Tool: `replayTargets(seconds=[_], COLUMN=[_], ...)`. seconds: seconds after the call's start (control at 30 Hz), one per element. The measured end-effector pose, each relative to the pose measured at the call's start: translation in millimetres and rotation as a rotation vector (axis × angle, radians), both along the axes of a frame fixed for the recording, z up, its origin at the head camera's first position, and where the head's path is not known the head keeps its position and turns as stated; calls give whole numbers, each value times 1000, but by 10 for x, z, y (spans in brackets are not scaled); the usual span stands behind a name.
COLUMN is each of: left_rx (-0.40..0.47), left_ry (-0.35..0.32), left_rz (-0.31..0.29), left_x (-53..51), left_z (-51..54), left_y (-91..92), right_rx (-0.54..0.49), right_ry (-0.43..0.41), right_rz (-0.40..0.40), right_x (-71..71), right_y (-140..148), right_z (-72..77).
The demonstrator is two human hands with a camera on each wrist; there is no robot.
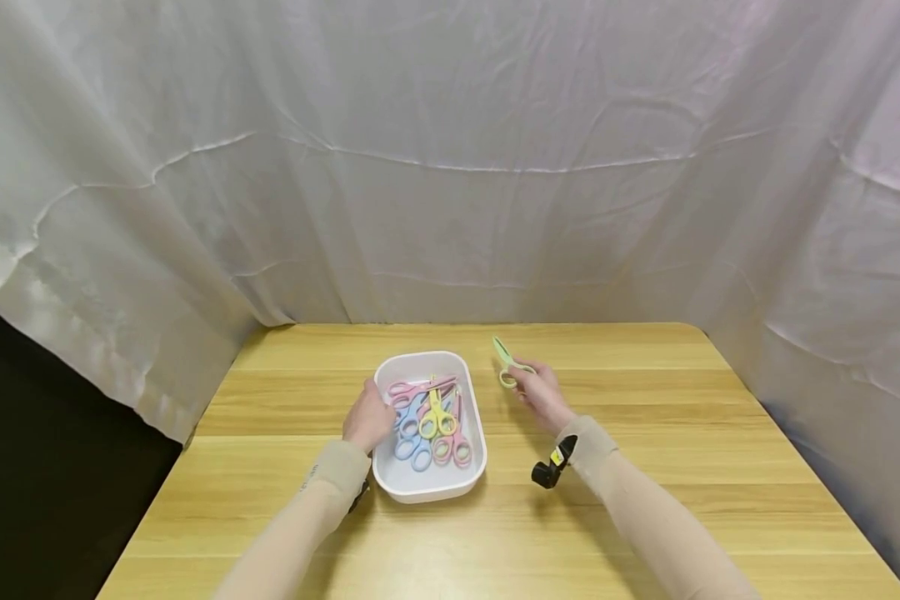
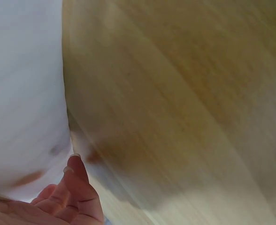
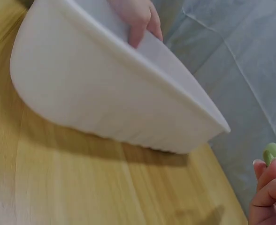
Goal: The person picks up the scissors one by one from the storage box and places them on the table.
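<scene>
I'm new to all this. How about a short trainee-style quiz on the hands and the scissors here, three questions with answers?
1. Multiple choice: what colour are the scissors in the right hand? A pink, B green, C blue.
2. Fill the gap: seen from the head camera, the left hand is at the ____ side of the white tub.
3. True or false: the yellow scissors lie outside the tub.

Key: 1 B; 2 left; 3 false, the yellow scissors lie inside it.

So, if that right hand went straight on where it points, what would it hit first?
Probably the curtain beyond the table; the right hand, holding green scissors, seems to point clear of the tray, though depth is unclear.
</scene>
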State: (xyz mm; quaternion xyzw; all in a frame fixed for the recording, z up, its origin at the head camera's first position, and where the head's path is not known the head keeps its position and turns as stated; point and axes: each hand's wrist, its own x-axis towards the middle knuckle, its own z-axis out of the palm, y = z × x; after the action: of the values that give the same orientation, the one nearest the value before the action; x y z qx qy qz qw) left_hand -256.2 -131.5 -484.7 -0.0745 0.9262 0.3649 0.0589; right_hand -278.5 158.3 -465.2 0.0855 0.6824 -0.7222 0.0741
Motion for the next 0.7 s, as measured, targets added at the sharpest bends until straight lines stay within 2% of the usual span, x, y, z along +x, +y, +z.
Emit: replayTargets(seconds=[0.43, 0.7], left_rx=[-7, -13], left_ry=[1, -1], left_rz=[5, 12], left_x=[5, 9], left_z=[8, 14], left_y=[16, 24], right_rx=[106, 167], right_ry=[-50, -47], right_rz=[-34, -25], right_x=[-27, -20], right_y=[121, 163], right_z=[-168, -255])
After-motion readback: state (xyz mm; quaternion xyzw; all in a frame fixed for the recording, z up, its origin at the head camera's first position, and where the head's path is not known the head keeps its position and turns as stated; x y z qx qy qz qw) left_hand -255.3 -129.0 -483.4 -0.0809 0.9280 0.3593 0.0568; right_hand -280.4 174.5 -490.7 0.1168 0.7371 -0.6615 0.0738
